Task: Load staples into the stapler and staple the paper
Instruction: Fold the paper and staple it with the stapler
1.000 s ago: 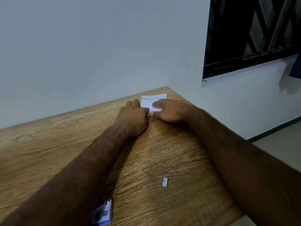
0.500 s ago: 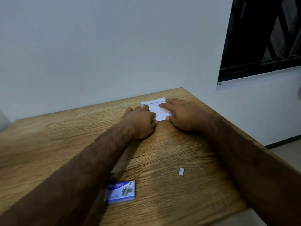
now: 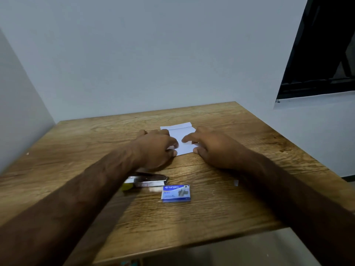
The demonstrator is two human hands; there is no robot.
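Observation:
A folded white paper (image 3: 182, 134) lies flat near the far middle of the wooden table (image 3: 221, 212). My left hand (image 3: 156, 147) rests on the paper's left edge, its fingers curled at the near left corner. My right hand (image 3: 213, 145) presses on the paper's right side with fingers spread. A metal stapler with a yellow end (image 3: 148, 181) lies on its side under my left forearm, partly hidden by it. A blue staple box (image 3: 176, 193) lies just right of the stapler.
A small white scrap (image 3: 235, 182) lies beside my right forearm. Grey walls close the table at the back and left. A dark window (image 3: 322, 54) is at the upper right. The table's near edge drops to the floor.
The view has swung down and left, bringing the stapler and the whole staple box into sight. Both hands have stayed on the paper and pulled it slightly nearer.

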